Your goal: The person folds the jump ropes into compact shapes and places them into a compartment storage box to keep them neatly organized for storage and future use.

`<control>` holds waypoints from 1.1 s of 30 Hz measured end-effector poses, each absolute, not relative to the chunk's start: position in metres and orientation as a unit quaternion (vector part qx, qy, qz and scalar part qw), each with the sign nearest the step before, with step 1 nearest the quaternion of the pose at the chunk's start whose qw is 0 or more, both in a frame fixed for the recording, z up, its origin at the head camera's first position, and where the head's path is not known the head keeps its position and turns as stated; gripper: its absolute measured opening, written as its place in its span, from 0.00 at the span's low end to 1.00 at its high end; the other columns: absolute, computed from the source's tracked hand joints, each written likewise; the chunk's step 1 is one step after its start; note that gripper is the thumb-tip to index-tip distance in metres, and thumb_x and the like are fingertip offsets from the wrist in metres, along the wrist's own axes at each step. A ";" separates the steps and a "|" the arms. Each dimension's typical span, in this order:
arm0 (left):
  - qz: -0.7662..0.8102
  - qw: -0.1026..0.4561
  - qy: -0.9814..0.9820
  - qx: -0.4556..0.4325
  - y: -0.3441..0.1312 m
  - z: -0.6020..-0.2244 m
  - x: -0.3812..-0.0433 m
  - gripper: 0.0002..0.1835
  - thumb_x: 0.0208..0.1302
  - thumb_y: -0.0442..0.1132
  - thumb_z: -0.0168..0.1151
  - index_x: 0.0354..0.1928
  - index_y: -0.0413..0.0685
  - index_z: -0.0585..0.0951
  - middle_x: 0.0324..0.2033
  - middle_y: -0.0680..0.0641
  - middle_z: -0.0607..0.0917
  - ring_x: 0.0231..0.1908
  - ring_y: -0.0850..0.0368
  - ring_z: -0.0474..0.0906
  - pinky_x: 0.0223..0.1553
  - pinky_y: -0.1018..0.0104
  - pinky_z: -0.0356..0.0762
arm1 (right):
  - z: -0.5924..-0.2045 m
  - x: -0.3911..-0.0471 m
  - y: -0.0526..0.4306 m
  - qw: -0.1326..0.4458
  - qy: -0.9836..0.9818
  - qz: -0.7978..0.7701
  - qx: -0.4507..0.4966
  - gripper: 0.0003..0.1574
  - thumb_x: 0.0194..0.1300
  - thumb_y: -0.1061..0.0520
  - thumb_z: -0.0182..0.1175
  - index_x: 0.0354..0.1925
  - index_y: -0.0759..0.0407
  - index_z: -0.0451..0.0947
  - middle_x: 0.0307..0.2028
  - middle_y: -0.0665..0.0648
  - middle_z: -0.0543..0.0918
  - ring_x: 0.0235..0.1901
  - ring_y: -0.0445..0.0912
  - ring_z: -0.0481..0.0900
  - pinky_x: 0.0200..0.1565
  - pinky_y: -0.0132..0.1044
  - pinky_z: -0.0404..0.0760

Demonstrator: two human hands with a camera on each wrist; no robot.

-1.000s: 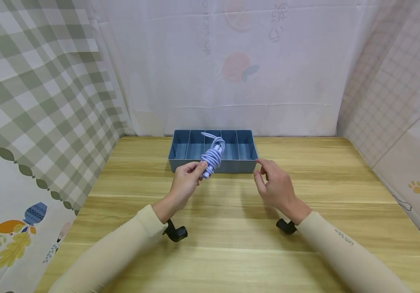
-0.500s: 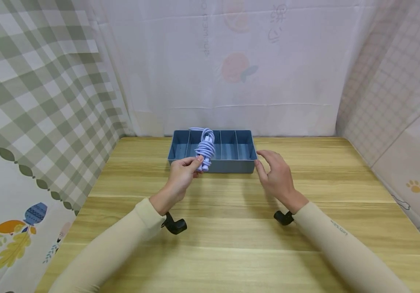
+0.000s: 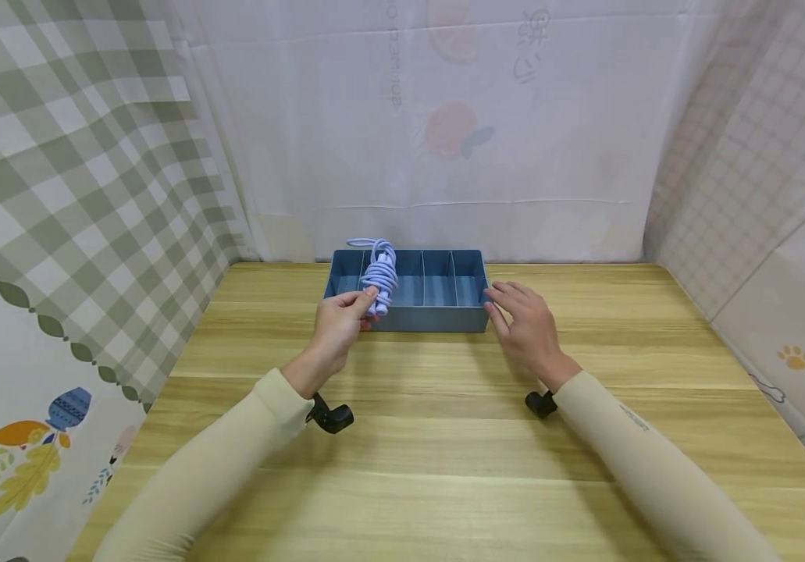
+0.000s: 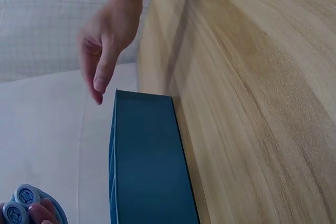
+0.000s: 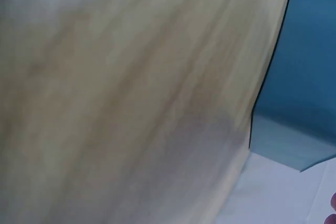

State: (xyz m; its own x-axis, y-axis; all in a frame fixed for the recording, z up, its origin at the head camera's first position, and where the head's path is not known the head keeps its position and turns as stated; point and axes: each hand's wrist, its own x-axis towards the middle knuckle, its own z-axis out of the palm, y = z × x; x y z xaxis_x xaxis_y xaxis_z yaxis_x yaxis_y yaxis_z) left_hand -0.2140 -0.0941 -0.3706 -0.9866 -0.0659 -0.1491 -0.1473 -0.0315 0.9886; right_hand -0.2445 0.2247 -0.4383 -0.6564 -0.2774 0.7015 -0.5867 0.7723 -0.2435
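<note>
My left hand [image 3: 336, 326] pinches a lavender jump rope [image 3: 380, 273] near its handle ends, the cord wound round both handles. The bundle is held up over the front left part of a blue divided box [image 3: 437, 318], with a loop of cord sticking out at the top. In the left wrist view the two round handle ends of the jump rope [image 4: 25, 196] show beside my fingertips. My right hand [image 3: 527, 324] is at the box's front right corner, fingers loosely bent and holding nothing. Whether it touches the rim is unclear.
The box stands at the back of a wooden table [image 3: 430, 468], close to a white curtain [image 3: 550, 156]. Thin dividers split it into several compartments. A checked cloth [image 3: 93, 156] hangs along the left side. Black wrist-mounted parts [image 3: 333, 418] sit under both forearms.
My left hand has carried the jump rope leftward and slightly farther back, turning it more upright. My right hand has shifted slightly left and away from me along the box corner.
</note>
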 end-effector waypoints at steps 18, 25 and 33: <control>0.713 0.023 0.696 -0.081 -0.097 -0.374 -0.220 0.19 0.73 0.49 0.64 0.47 0.37 0.86 0.32 0.48 0.84 0.35 0.52 0.80 0.39 0.68 0.79 | -0.445 -0.258 0.218 0.267 -0.912 0.252 0.181 0.18 0.73 0.56 0.62 0.53 0.67 0.85 0.56 0.63 0.85 0.56 0.60 0.83 0.55 0.58 0.80; 0.712 0.021 0.697 -0.086 -0.097 -0.374 -0.221 0.19 0.73 0.49 0.64 0.47 0.38 0.86 0.33 0.48 0.84 0.37 0.49 0.81 0.39 0.67 0.80 | -0.449 -0.258 0.217 0.277 -0.899 0.286 0.185 0.17 0.72 0.59 0.63 0.52 0.70 0.85 0.56 0.67 0.84 0.54 0.61 0.84 0.56 0.57 0.80; 0.710 0.016 0.699 -0.088 -0.098 -0.374 -0.226 0.19 0.73 0.49 0.64 0.48 0.37 0.86 0.31 0.48 0.84 0.31 0.56 0.80 0.37 0.68 0.81 | -0.448 -0.257 0.215 0.268 -0.893 0.313 0.182 0.18 0.72 0.60 0.63 0.53 0.72 0.83 0.56 0.69 0.83 0.51 0.61 0.85 0.46 0.53 0.85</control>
